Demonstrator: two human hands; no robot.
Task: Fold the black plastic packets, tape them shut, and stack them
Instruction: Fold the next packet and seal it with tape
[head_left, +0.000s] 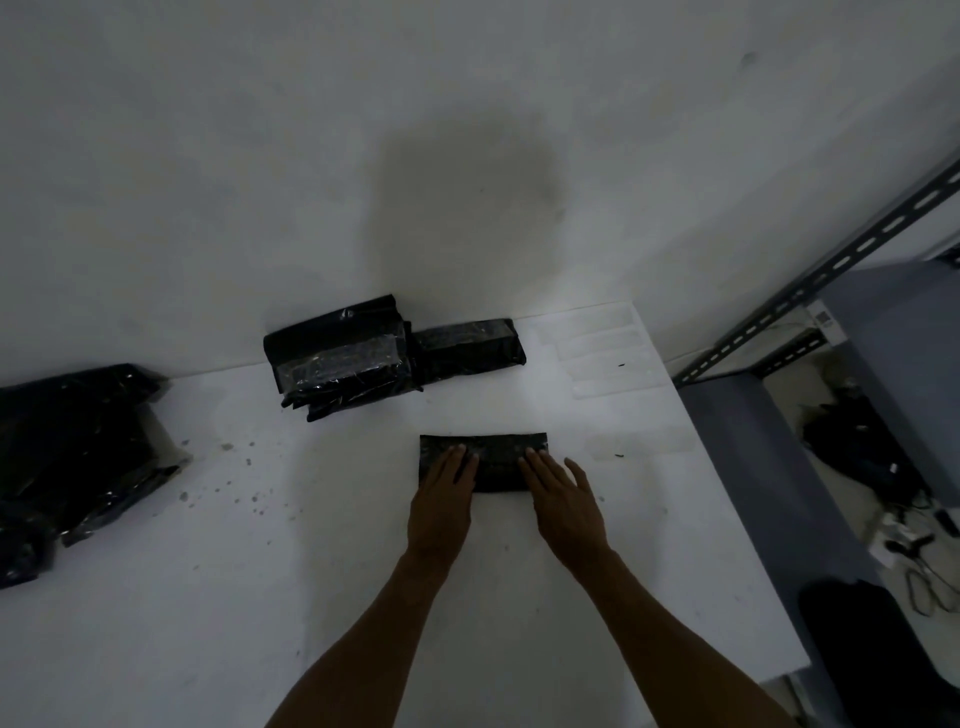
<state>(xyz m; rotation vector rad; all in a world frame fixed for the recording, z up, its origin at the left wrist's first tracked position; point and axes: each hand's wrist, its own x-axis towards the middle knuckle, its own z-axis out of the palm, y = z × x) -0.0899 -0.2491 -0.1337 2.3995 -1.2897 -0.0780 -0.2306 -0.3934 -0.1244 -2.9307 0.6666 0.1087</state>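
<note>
A folded black plastic packet (493, 453) lies flat on the white table (363, 571) in front of me. My left hand (444, 501) presses its left part with straight fingers. My right hand (563, 501) presses its right part, fingers spread flat. Against the wall stands a stack of taped black packets (337, 361), with another folded packet (470, 345) beside it on the right. Several clear tape strips (597, 343) are stuck to the table's far right corner, and one more strip (639, 444) lies right of the packet.
A heap of loose black plastic packets (72, 457) fills the table's left edge. The white wall rises right behind the table. To the right, past the table's edge, stand a grey slotted metal shelf frame (831, 270) and cables on the floor (914, 545).
</note>
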